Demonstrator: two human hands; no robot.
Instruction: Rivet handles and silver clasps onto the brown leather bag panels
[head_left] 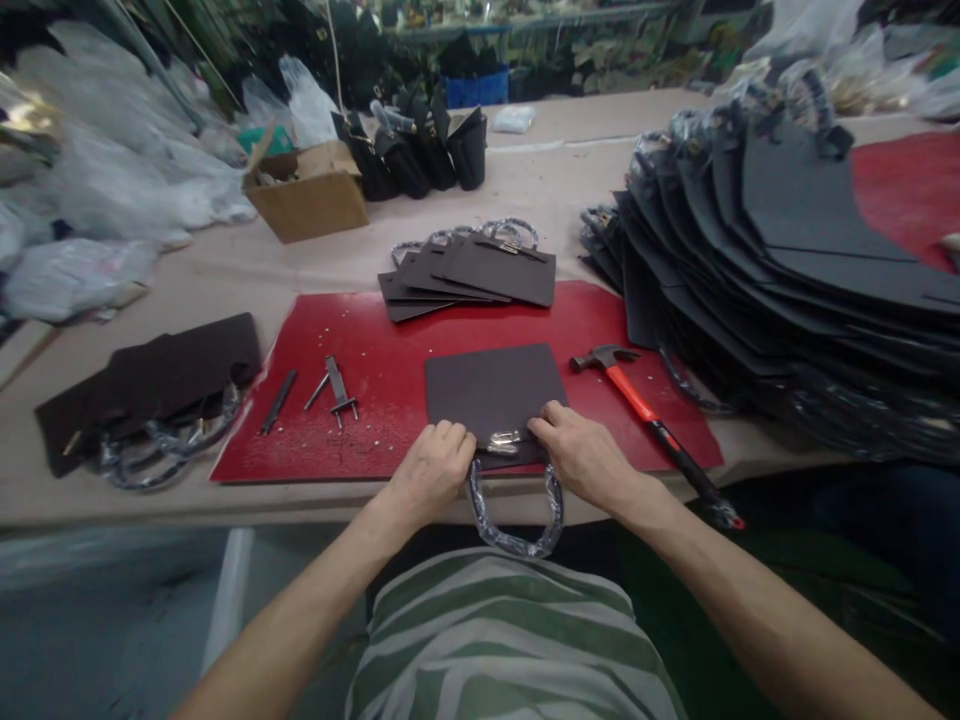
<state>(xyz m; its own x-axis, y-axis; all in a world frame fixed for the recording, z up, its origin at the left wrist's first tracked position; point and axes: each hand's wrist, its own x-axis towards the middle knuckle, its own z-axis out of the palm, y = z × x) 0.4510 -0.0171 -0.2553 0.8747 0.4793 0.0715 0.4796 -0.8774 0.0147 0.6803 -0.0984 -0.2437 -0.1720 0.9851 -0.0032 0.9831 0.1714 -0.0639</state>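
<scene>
A dark flat bag panel [495, 385] lies on the red mat [390, 350] in front of me. Its plastic-wrapped handle [517, 545] hangs over the table's front edge towards my body. My left hand [442, 455] grips the panel's near left edge, with fingers curled over it. At the near right edge, my right hand [574, 445] pinches the panel between thumb and fingers. Shiny metal hardware [504, 440] shows on the panel between my hands. A claw hammer [637, 395] with an orange and black handle lies to the right of my right hand.
Left on the mat are a metal punch-like tool [337, 385] and a dark bar [279, 402]. Several panels with handles [495, 270] lie fanned out behind. A tall stack of dark bag pieces [750, 260] is at right, more panels [180, 370] at left. A cardboard box [307, 195] stands farther back.
</scene>
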